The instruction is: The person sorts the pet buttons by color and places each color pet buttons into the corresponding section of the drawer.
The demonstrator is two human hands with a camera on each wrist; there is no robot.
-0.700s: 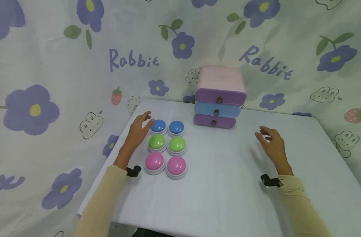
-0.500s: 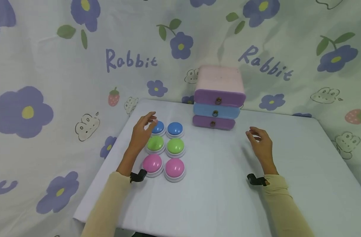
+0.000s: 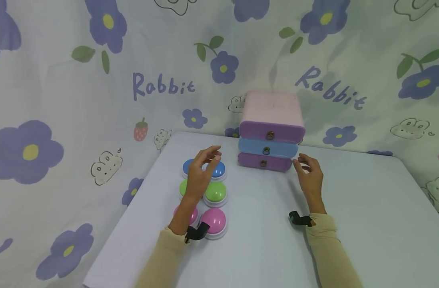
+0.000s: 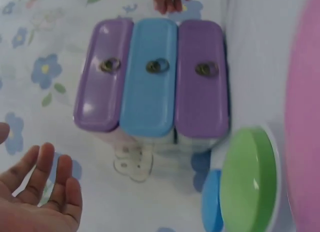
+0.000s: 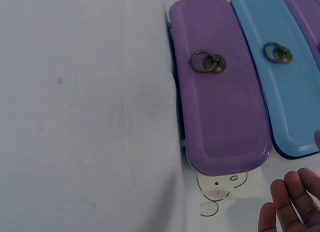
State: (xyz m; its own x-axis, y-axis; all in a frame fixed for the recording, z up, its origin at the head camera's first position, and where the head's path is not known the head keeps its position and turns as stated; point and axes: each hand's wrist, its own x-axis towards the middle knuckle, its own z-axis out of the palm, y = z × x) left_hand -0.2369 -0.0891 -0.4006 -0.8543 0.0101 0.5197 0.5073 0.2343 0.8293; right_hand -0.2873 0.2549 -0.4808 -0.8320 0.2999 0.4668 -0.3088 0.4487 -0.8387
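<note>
While my left hand (image 3: 200, 173), relaxed and half spread, hovers above the coloured buttons (image 3: 216, 193) left of the frame's centre, my right hand (image 3: 310, 178), likewise loosely spread, hangs near the lower right corner of the drawers (image 3: 271, 126) right of centre.

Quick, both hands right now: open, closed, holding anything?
Left grip: open, loosely curved, holding nothing.
Right grip: open, loosely curved, holding nothing.

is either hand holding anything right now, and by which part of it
Nothing is held: the left hand is empty above the buttons, and the right hand is empty near the drawers.
</note>
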